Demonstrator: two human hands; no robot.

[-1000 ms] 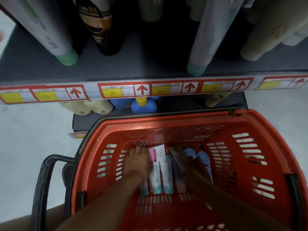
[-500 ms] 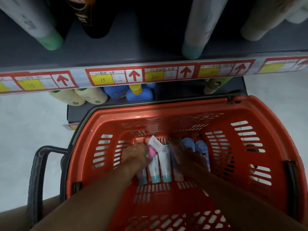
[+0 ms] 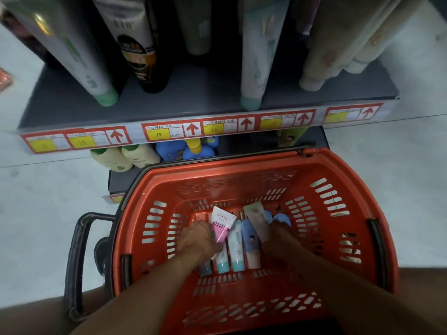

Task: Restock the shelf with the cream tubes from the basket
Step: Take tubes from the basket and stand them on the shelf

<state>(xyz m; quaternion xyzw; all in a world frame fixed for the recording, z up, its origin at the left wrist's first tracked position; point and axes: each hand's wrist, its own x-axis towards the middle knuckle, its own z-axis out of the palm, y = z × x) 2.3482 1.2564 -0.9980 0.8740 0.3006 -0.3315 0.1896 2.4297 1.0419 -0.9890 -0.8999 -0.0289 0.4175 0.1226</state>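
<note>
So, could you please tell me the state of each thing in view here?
Basket: upright, holding tubes.
Pink tube: tilted up, gripped by left hand.
Beige tube: raised, gripped by right hand.
Teal-capped tubes: lying flat in basket.
Shelf: partly stocked, tubes standing cap-down.

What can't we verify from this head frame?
- Left hand fingers: curled under the pink tube, grip unclear.
- Right hand fingers: hidden behind the beige tube.
- Tube count in the basket: hands cover some.
- Price labels: blurred.
</note>
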